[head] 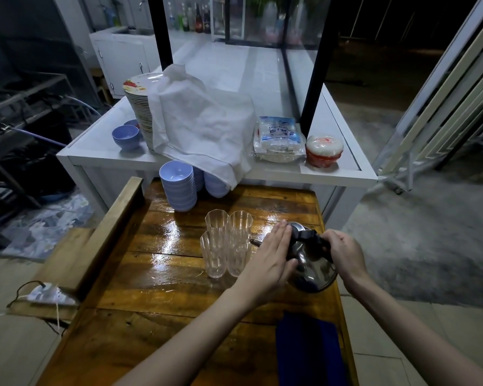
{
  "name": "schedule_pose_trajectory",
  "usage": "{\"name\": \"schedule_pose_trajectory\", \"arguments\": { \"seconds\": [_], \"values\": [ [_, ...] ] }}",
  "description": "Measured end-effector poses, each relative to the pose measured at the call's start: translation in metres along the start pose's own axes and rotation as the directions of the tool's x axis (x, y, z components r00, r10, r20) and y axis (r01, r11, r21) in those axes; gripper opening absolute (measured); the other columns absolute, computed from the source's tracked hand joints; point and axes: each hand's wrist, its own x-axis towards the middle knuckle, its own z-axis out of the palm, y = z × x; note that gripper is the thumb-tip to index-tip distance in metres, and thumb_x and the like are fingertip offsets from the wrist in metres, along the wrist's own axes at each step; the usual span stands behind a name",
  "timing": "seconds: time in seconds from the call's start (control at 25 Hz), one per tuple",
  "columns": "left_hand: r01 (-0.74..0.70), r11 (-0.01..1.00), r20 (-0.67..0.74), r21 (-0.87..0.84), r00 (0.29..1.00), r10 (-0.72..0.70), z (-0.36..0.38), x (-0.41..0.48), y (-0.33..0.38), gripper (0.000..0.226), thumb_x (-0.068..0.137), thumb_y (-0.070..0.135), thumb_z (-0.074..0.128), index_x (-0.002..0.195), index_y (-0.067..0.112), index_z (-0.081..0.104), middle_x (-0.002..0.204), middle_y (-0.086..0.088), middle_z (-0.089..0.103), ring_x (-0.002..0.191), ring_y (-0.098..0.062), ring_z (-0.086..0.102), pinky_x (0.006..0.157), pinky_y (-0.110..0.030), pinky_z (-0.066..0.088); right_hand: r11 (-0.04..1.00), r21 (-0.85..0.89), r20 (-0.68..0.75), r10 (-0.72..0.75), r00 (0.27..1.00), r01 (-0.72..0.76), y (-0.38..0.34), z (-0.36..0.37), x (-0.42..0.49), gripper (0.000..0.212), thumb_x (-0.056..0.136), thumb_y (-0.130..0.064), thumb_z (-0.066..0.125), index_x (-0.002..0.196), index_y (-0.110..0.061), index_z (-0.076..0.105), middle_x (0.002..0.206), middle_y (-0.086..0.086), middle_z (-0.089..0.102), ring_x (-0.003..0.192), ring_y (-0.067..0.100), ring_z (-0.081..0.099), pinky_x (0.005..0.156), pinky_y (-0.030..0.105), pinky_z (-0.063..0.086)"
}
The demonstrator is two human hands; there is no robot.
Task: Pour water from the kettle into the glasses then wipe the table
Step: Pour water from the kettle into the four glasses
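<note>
Your wooden table [156,296] fills the lower middle of the view, its planks glossy with reflected light, and everything else sits in relation to it. Beyond its far edge stands a white counter [101,151] carrying a tall stack of plates [140,107] under a draped white cloth [201,126], with a packet of wrapped goods [278,137] and a red-and-white lidded container [324,150] to the right of the cloth. At the table's far end, just under the counter's lip, are stacks of pale blue bowls [179,185]. On the table's near right corner lies a dark blue cloth [308,349], folded and flat. Both your forearms reach in from the near edge toward the table's right side, where the steel kettle [310,266] is tipped over to the left, spout [255,242] pointing at the glasses. Your right hand [345,253] is curled closed around the kettle's black handle [310,240], wrist bent so the knuckles face up. Your left hand [271,257] is spread flat — fingers straight and together — with the palm pressed against the kettle's body and lid side, gripping nothing, only bracing. The four clear ribbed glasses [227,243] stand upright in a tight square cluster near the table's middle, just left of the kettle; the spout tip sits at the rim of the near right glass [239,254]. Whether water is flowing or how full the glasses are — you cannot tell from here.
</note>
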Motion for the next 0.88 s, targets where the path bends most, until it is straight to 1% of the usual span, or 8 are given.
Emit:
{"name": "schedule_pose_trajectory", "arguments": {
  "seconds": [0.08,0.16,0.28,0.4,0.56,0.64,0.76,0.88],
  "values": [
    [0.002,1.0,-0.012,-0.008,1.0,-0.002,-0.001,0.0,0.001,0.066,0.102,0.035,0.032,0.153,0.009,-0.002,0.162,-0.005,-0.008,0.148,-0.013,-0.012,0.121,-0.028,-0.004,1.0,-0.018,-0.008,-0.019,1.0,0.019,-0.002,-0.001,0.002,0.04,0.092,-0.027,0.05,0.067,0.001,0.064,0.07,0.019,0.065,0.073,0.036,0.061,0.067,0.049,0.051],
    [0.003,1.0,-0.028,-0.019,1.0,-0.004,-0.002,0.0,0.002,0.066,0.102,0.034,0.032,0.153,0.009,-0.001,0.162,-0.006,-0.007,0.149,-0.013,-0.012,0.12,-0.027,-0.005,0.999,-0.036,-0.015,-0.031,0.999,0.031,-0.004,-0.001,0.003,0.04,0.092,-0.027,0.05,0.066,0.001,0.063,0.07,0.019,0.065,0.073,0.036,0.061,0.067,0.05,0.051],
    [0.009,1.0,-0.041,-0.02,0.999,-0.009,-0.002,0.001,0.003,0.066,0.102,0.035,0.032,0.153,0.009,-0.002,0.162,-0.006,-0.007,0.148,-0.013,-0.012,0.12,-0.026,-0.006,0.998,-0.049,-0.022,-0.047,0.999,0.046,-0.007,-0.001,0.004,0.042,0.094,-0.026,0.05,0.067,0.003,0.062,0.07,0.021,0.064,0.068,0.031,0.058,0.062,0.044,0.048],
    [0.009,1.0,-0.05,-0.017,0.999,-0.01,-0.001,-0.001,0.004,0.066,0.102,0.036,0.031,0.153,0.01,-0.003,0.162,-0.005,-0.009,0.148,-0.011,-0.013,0.119,-0.024,-0.007,0.996,-0.059,-0.011,-0.063,0.998,0.062,-0.008,-0.003,0.004,0.041,0.094,-0.026,0.05,0.068,0.003,0.063,0.07,0.021,0.064,0.066,0.028,0.058,0.061,0.04,0.047],
    [0.008,1.0,-0.059,-0.013,0.998,-0.009,-0.002,-0.002,0.006,0.066,0.102,0.036,0.031,0.153,0.011,-0.003,0.161,-0.004,-0.009,0.148,-0.011,-0.013,0.12,-0.027,-0.005,0.992,-0.089,-0.015,-0.089,0.996,0.087,-0.012,-0.006,0.005,0.041,0.094,-0.022,0.05,0.067,0.005,0.063,0.068,0.023,0.063,0.062,0.025,0.054,0.057,0.036,0.042],
    [0.007,1.0,-0.056,-0.008,0.998,-0.007,-0.004,-0.002,0.007,0.066,0.102,0.036,0.031,0.153,0.011,-0.003,0.161,-0.004,-0.01,0.148,-0.012,-0.013,0.12,-0.026,-0.006,0.992,-0.087,-0.015,-0.092,0.996,0.091,-0.015,-0.007,0.005,0.041,0.094,-0.021,0.05,0.065,0.006,0.062,0.062,0.019,0.06,0.06,0.022,0.051,0.056,0.034,0.039],
    [0.003,1.0,-0.054,-0.007,0.999,-0.004,-0.007,-0.001,0.007,0.066,0.102,0.036,0.031,0.153,0.011,-0.004,0.161,-0.005,-0.01,0.148,-0.012,-0.013,0.12,-0.027,-0.006,0.991,-0.088,-0.006,-0.1,0.995,0.099,-0.017,-0.008,0.005,0.04,0.093,-0.021,0.05,0.062,0.001,0.062,0.059,0.012,0.057,0.059,0.02,0.051,0.056,0.033,0.039],
    [0.008,1.0,-0.056,-0.012,0.998,-0.009,-0.007,-0.001,0.007,0.066,0.102,0.036,0.031,0.152,0.011,-0.004,0.161,-0.005,-0.01,0.148,-0.012,-0.014,0.119,-0.025,-0.008,0.989,-0.098,-0.015,-0.114,0.993,0.112,-0.018,-0.007,0.006,0.04,0.091,-0.024,0.051,0.061,0.001,0.061,0.062,0.022,0.06,0.058,0.02,0.051,0.055,0.034,0.039]
  ]
}}
